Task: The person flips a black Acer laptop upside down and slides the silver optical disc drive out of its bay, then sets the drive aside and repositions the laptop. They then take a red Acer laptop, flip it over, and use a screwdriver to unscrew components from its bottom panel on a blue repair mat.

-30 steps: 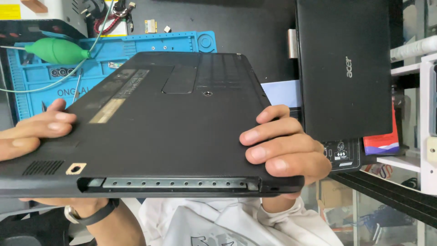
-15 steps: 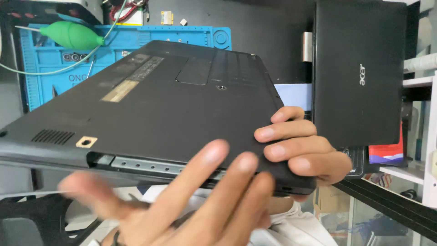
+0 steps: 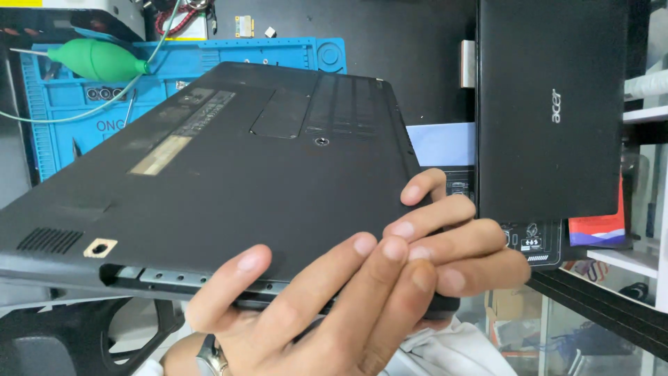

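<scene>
Left hand [image 3: 306, 313] at 6 o'clock: fingers [image 3: 362, 247] spread open against the near hinge edge of the upturned black laptop [image 3: 229, 181], tips touching those of the right hand [image 3: 459, 244]. Right hand at 4 o'clock: fingers curled closed around the laptop's near right corner, gripping it. Laptop held tilted above the tabletop [image 3: 410, 83]. Beyond, at 10 o'clock, blue repair mat [image 3: 209, 56] with green air blower [image 3: 104, 59]. At 2 o'clock, second black laptop [image 3: 550, 111].

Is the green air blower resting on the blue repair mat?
Yes: the green air blower lies on the blue repair mat's upper left part, behind the raised black laptop base.
</scene>
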